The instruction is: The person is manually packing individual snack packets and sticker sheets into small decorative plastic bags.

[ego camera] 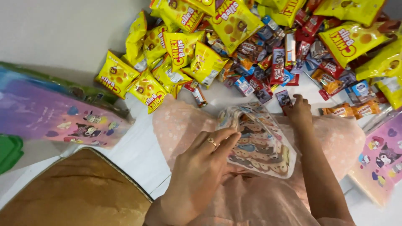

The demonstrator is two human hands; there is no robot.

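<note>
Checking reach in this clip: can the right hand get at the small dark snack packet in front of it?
Probably yes: the right hand already has its fingertips at the small dark packet, with nothing lying between them.

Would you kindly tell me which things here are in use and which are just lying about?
In use:
- printed bag, held by left hand
- small snack packet, at right hand

Lying about:
- yellow snack bags
- purple cartoon bags
- brown cushion
</note>
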